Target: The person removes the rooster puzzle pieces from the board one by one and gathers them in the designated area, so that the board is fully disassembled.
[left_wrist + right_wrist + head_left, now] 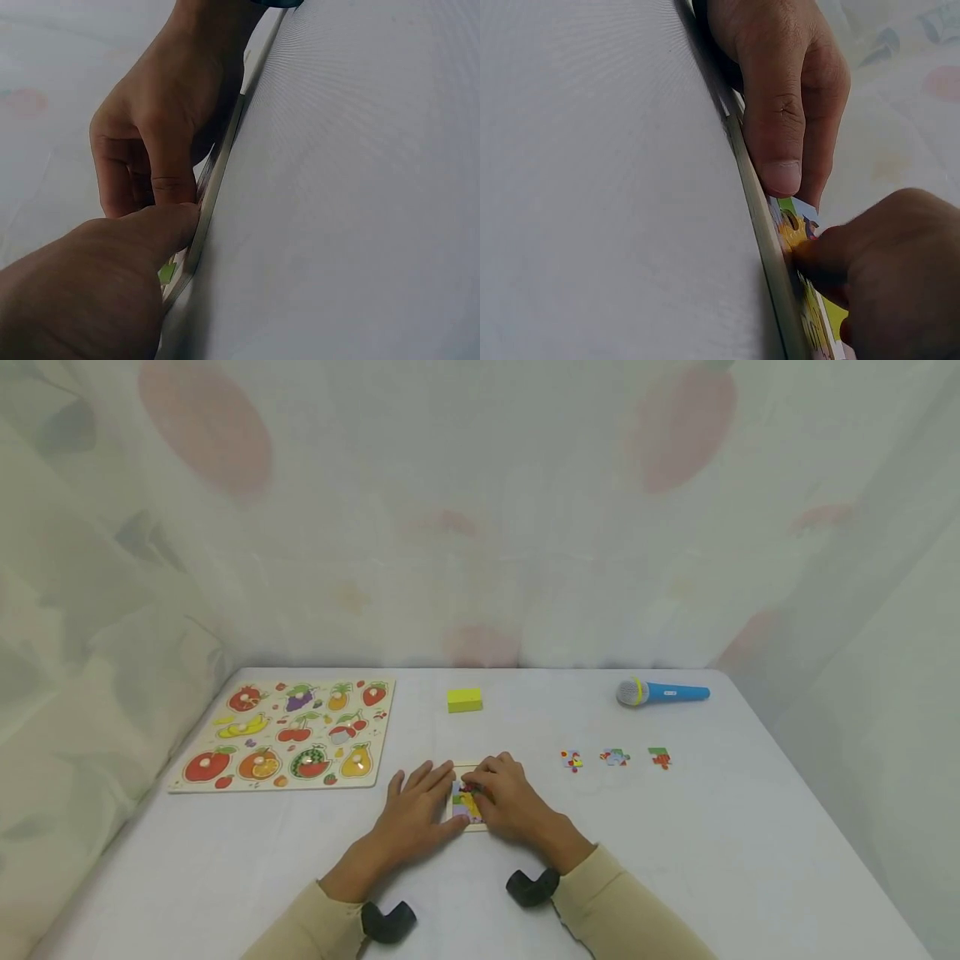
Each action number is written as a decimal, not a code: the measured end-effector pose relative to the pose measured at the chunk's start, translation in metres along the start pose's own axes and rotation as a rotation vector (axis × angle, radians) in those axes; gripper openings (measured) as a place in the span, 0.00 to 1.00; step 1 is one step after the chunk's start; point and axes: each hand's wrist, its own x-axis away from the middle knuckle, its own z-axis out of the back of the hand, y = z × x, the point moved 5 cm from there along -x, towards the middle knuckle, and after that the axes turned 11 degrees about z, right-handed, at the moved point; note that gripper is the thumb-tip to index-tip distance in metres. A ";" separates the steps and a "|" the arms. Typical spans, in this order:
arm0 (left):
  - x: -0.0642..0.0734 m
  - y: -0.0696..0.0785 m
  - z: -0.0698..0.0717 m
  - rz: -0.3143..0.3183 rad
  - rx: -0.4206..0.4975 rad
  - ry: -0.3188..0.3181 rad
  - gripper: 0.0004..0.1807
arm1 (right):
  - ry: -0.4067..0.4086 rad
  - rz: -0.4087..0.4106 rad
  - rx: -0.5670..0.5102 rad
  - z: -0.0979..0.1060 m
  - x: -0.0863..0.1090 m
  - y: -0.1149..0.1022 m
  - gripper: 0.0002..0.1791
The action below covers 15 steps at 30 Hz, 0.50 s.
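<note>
A small puzzle board (468, 810) with a pale wooden rim and a colourful picture lies on the table between both hands. My left hand (415, 810) rests along its left side, fingers fairly straight, thumb over the near left corner. Over the right part of the board, my right hand (513, 802) bends its fingers and pinches a puzzle piece, mostly covered by the fingertips. In the right wrist view, the picture's yellow and green parts (789, 217) show beside the left thumb. Three loose jigsaw pieces lie to the right: one red and yellow (573, 761), one bluish (615, 757), one green and red (660, 757).
A fruit peg puzzle board (273, 752) lies at the left. Behind the small board stands a yellow block (464, 700). Near the back right is a blue toy microphone (667, 692). Patterned white cloth hangs around the table's back and sides.
</note>
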 end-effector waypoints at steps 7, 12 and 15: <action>0.000 0.000 0.000 -0.004 -0.012 0.005 0.42 | -0.029 -0.052 0.003 -0.002 -0.001 0.002 0.17; 0.000 -0.001 -0.001 -0.015 -0.007 0.014 0.41 | -0.049 -0.080 -0.006 -0.002 -0.002 0.002 0.17; 0.000 0.000 -0.001 -0.019 -0.013 0.019 0.41 | -0.061 -0.084 -0.006 -0.003 -0.002 0.001 0.17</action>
